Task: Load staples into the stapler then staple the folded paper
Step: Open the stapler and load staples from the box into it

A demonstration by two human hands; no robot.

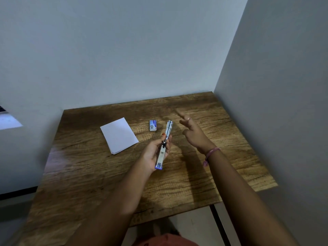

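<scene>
Blue-tipped stapler [164,144] gripped in left hand [154,153]; right hand [195,135] apart, fingers spread.

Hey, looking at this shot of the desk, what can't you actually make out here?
All in the head view:
- Right hand: fingertips motion-blurred, so whether it pinches anything is unclear.
- Stapler: opened flat in the left hand; too small to tell if staples are in the channel.
- Staple box: label too small to read; contents hidden.
- Paper: sheet count unclear.
- Table: near edge hidden by the arms.
</scene>
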